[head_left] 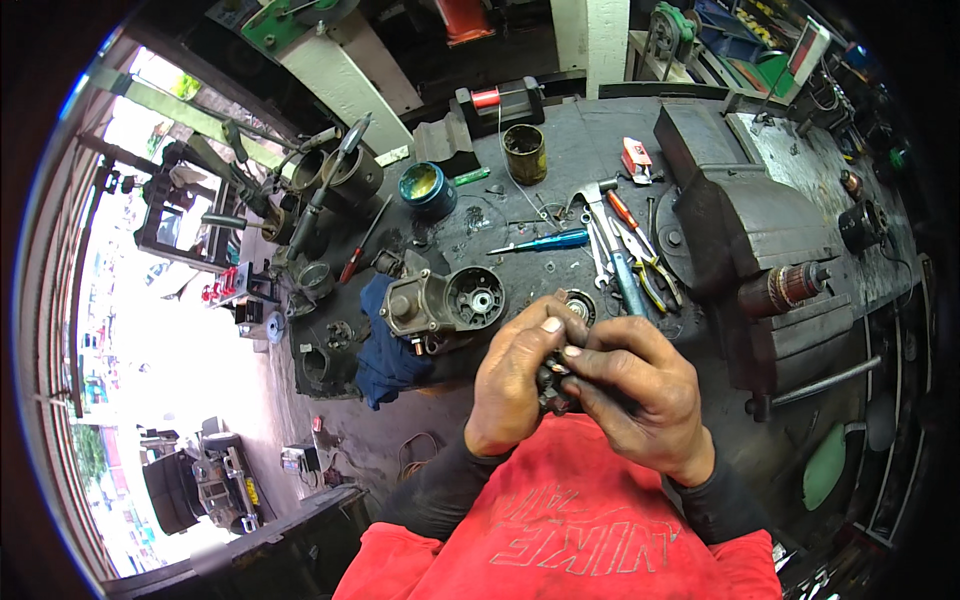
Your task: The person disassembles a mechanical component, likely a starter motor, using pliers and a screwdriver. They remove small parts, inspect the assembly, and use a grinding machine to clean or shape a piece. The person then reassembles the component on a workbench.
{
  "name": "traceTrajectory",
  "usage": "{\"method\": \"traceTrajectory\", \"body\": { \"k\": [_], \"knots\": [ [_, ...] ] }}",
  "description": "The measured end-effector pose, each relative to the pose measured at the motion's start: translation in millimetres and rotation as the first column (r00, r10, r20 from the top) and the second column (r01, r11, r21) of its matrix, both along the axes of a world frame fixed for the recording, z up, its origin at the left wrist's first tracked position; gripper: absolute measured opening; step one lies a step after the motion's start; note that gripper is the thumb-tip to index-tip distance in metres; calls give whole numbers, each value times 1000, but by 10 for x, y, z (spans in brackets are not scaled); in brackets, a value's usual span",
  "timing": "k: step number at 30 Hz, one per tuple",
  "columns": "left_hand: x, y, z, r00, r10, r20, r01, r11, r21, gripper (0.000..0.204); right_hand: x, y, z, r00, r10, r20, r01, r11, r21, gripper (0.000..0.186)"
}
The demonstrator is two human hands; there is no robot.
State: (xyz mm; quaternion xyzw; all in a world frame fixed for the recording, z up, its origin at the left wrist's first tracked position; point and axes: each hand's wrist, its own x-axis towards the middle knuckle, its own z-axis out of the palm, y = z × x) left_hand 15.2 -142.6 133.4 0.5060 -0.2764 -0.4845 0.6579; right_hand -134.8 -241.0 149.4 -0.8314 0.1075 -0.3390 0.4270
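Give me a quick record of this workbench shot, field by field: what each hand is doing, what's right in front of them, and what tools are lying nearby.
left hand: grips a small dark part from the left
right hand: fingers closed on the same part
in front: grey motor housing, open end showing, beside a blue rag
tools: blue-handled screwdriver, hammer, pliers
right of hands: large bench vise
surface: dark, greasy workbench

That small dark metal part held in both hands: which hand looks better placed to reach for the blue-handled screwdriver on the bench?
Probably the right hand. It sits nearer the blue-handled screwdriver, while the left hand wraps more of the small dark metal part and could keep holding it.
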Motion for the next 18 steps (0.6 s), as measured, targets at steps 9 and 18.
{"method": "traceTrajectory", "body": {
  "k": [9, 18],
  "knots": [
    [-16, 48, -7, 969, -52, -244, 60, 998, 26, 55, -27, -44, 87, 984, 0, -177, -12, 998, -62, 50],
    [-51, 85, 49, 997, -76, -14, 76, 994, 78, 45, -14, -30, -6, 986, -10, -168, -9, 994, -109, 46]
  ]
}}
